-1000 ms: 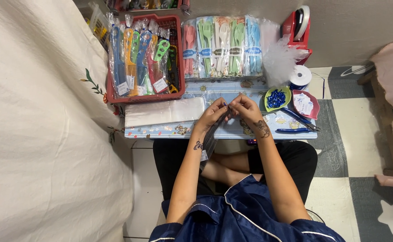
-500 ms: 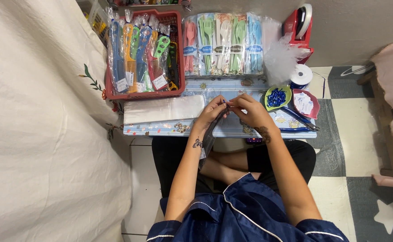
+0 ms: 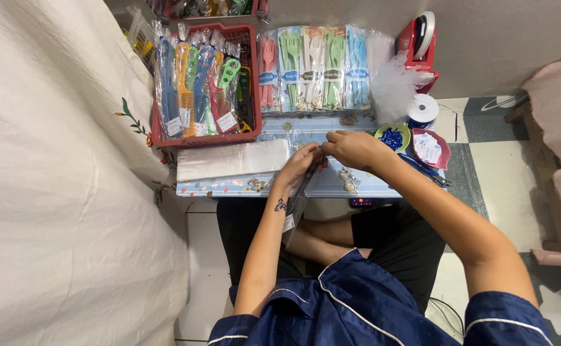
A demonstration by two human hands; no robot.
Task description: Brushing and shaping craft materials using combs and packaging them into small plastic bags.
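My left hand (image 3: pixel 298 168) and my right hand (image 3: pixel 349 148) meet above the small patterned table (image 3: pixel 229 186), both pinching the top of a dark comb in a clear plastic sleeve (image 3: pixel 300 204) that hangs down toward my lap. A flat stack of clear plastic sleeves (image 3: pixel 232 159) lies just left of my left hand. A few small items (image 3: pixel 348 180) lie on the table under my right wrist.
A red basket (image 3: pixel 200 138) of packaged coloured combs stands at the back left. Packs of plastic cutlery (image 3: pixel 312 67) lie behind the hands. On the right are a green dish of blue beads (image 3: pixel 393 138), a pink dish (image 3: pixel 430 148), a tape roll (image 3: pixel 424 109) and a red tape dispenser (image 3: pixel 421 38). White cloth (image 3: pixel 56 192) fills the left.
My hands stay together at the top of the sleeved comb, with only small finger movements. The view has shifted slightly.
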